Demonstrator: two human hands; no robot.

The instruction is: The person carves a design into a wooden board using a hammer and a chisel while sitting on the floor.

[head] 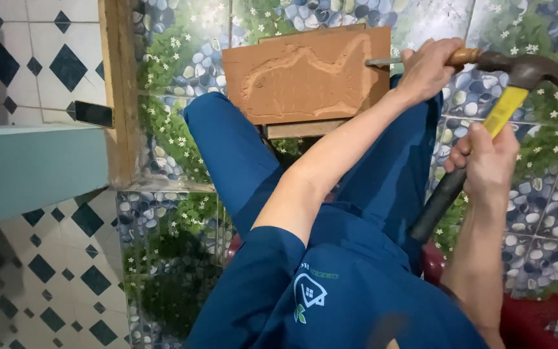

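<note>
Both hands are clenched on tools: the left hand (429,68) grips a wooden-handled metal chisel (389,61) whose tip touches the right edge of a reddish-brown carved wooden board with a fish outline (305,74), and the right hand (482,158) grasps a yellow-and-black-handled steel hammer (518,77), its head just beside the chisel's butt. That board rests above blue-trousered knees (227,148) over a floor of pebble-and-flower patterned tiles (175,58), bordered by white diamond tiles (40,58) and a pale teal ledge (33,168). What supports the board is hidden beneath it, and a red object (537,320) at bottom right is cut off.
</note>
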